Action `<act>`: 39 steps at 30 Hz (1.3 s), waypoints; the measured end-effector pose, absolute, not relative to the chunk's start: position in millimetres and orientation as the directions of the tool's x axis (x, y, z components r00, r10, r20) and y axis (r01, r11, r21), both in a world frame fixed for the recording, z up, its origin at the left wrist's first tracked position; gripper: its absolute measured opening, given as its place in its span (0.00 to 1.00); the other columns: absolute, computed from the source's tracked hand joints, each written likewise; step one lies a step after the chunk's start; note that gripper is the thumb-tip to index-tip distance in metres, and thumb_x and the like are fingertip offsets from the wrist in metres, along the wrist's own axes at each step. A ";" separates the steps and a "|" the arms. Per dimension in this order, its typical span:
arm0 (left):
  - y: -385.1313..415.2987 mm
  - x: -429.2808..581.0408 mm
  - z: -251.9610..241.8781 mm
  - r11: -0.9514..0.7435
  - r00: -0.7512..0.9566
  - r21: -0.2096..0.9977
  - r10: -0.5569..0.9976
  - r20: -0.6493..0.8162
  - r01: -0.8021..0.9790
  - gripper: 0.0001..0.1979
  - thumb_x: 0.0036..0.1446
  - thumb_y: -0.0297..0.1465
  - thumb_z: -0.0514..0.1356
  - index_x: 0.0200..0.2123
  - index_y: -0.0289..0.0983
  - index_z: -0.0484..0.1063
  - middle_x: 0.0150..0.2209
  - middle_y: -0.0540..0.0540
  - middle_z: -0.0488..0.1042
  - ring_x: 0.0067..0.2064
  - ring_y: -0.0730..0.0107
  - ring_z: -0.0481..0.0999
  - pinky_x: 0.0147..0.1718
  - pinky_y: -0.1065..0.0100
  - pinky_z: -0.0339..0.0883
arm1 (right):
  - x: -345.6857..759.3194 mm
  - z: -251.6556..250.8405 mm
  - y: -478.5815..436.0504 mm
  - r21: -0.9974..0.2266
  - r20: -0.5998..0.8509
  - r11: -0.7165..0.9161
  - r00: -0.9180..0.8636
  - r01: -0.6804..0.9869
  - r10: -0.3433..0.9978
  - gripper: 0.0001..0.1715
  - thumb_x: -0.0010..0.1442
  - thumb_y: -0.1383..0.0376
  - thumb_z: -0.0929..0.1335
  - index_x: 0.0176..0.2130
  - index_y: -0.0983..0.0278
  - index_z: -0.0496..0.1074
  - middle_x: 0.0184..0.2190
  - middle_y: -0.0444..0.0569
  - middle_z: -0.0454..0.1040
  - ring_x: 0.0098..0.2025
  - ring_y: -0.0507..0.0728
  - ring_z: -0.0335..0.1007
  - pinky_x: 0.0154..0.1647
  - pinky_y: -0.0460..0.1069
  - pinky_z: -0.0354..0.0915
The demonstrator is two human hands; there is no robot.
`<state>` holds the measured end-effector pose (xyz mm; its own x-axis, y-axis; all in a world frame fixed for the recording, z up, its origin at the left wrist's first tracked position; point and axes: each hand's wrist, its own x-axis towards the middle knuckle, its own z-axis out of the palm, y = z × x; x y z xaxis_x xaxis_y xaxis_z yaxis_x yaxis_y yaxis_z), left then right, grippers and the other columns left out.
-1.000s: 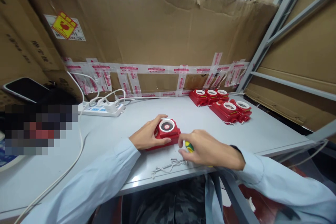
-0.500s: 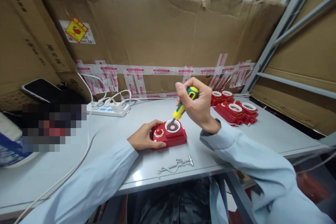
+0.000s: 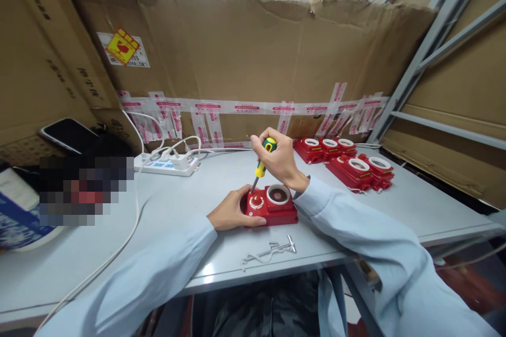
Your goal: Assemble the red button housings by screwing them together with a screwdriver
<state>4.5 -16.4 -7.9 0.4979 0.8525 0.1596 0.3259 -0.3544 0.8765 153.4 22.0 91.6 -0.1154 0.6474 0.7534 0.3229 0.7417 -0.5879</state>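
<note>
A red plastic unit (image 3: 276, 211) with a round white-rimmed opening and a small red button lies on the grey table (image 3: 190, 221) in front of me. My left hand (image 3: 231, 213) grips its left end and holds it down. My right hand (image 3: 279, 160) is closed around a yellow and green screwdriver (image 3: 261, 164), held nearly upright above the unit. The screwdriver's tip meets the unit's top left corner, beside the button. A few loose screws (image 3: 272, 248) lie near the front edge, just below the unit.
Several more red units (image 3: 348, 160) stand in a cluster at the back right. A white power strip (image 3: 168, 164) with plugs and cables sits at the back left, a phone (image 3: 69, 134) beyond it. Taped cardboard (image 3: 253, 63) walls the back; a metal rack (image 3: 427, 47) rises at right.
My right hand picked the screwdriver up from the table edge, raised it over the white-rimmed opening, then shifted its tip left to the corner by the button. The left hand kept hold.
</note>
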 end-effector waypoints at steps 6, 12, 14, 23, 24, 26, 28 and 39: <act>-16.3 5.5 -7.4 -0.370 0.485 0.855 0.859 0.165 0.365 0.29 0.39 0.40 0.70 0.43 0.36 0.65 0.40 0.45 0.76 0.40 0.59 0.76 0.40 0.63 0.70 | 152.4 89.9 24.4 -0.594 0.753 0.737 -0.099 0.322 0.650 0.17 0.57 0.56 0.65 0.24 0.63 0.61 0.18 0.40 0.62 0.21 0.48 0.58 0.26 0.44 0.58; -16.8 6.1 -6.0 -0.374 0.489 0.852 0.856 0.164 0.368 0.30 0.39 0.41 0.70 0.44 0.35 0.66 0.40 0.44 0.77 0.40 0.59 0.76 0.40 0.62 0.70 | 150.7 90.1 23.7 -0.593 0.747 0.727 -0.100 0.346 0.657 0.17 0.57 0.56 0.64 0.24 0.63 0.61 0.18 0.40 0.62 0.21 0.48 0.57 0.26 0.44 0.57; -16.8 6.3 -5.8 -0.376 0.492 0.853 0.854 0.167 0.362 0.31 0.39 0.41 0.70 0.45 0.35 0.66 0.41 0.44 0.77 0.41 0.59 0.76 0.40 0.62 0.70 | 149.4 91.1 22.6 -0.578 0.754 0.730 -0.105 0.363 0.649 0.16 0.57 0.56 0.64 0.24 0.63 0.60 0.18 0.39 0.61 0.21 0.48 0.56 0.25 0.44 0.56; -16.4 6.1 -6.6 -0.368 0.488 0.862 0.856 0.168 0.349 0.33 0.39 0.40 0.70 0.48 0.34 0.66 0.43 0.43 0.76 0.42 0.57 0.76 0.42 0.61 0.70 | 140.6 97.8 16.1 -0.431 0.756 0.721 -0.219 0.542 0.617 0.14 0.56 0.56 0.64 0.27 0.63 0.61 0.18 0.39 0.62 0.20 0.48 0.55 0.25 0.45 0.53; -16.5 6.1 -6.4 -0.372 0.489 0.863 0.855 0.174 0.343 0.33 0.39 0.40 0.70 0.48 0.35 0.66 0.43 0.43 0.76 0.42 0.57 0.76 0.42 0.61 0.70 | 140.0 100.6 14.6 -0.394 0.737 0.697 -0.246 0.600 0.629 0.14 0.57 0.55 0.64 0.28 0.63 0.62 0.18 0.40 0.63 0.20 0.49 0.56 0.25 0.45 0.53; -16.6 6.1 -5.6 -0.380 0.500 0.867 0.846 0.185 0.323 0.33 0.40 0.39 0.70 0.49 0.35 0.65 0.44 0.43 0.76 0.43 0.57 0.76 0.44 0.61 0.70 | 138.9 108.5 10.9 -0.275 0.684 0.621 -0.305 0.733 0.663 0.17 0.57 0.52 0.64 0.29 0.64 0.65 0.19 0.43 0.66 0.22 0.51 0.60 0.25 0.47 0.53; -16.9 6.1 -4.4 -0.385 0.511 0.871 0.838 0.192 0.305 0.33 0.40 0.39 0.70 0.49 0.35 0.65 0.44 0.43 0.76 0.43 0.58 0.76 0.44 0.61 0.70 | 137.3 118.3 7.0 -0.123 0.622 0.532 -0.352 0.838 0.699 0.23 0.58 0.48 0.62 0.28 0.65 0.67 0.21 0.49 0.69 0.24 0.55 0.64 0.26 0.48 0.54; -19.7 6.9 -2.9 -0.338 0.532 0.902 0.833 0.155 0.267 0.31 0.42 0.37 0.69 0.48 0.34 0.64 0.43 0.41 0.76 0.43 0.58 0.76 0.42 0.60 0.70 | 147.5 161.4 5.4 0.004 0.143 0.859 -0.851 0.511 0.506 0.12 0.57 0.65 0.66 0.42 0.63 0.65 0.34 0.49 0.73 0.32 0.53 0.65 0.27 0.47 0.55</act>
<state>6.9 -19.7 -2.9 0.5318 0.8326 0.1546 0.2674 -0.3383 0.9023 147.5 5.4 161.4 -0.8507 0.5057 0.1433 0.5114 0.8593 0.0039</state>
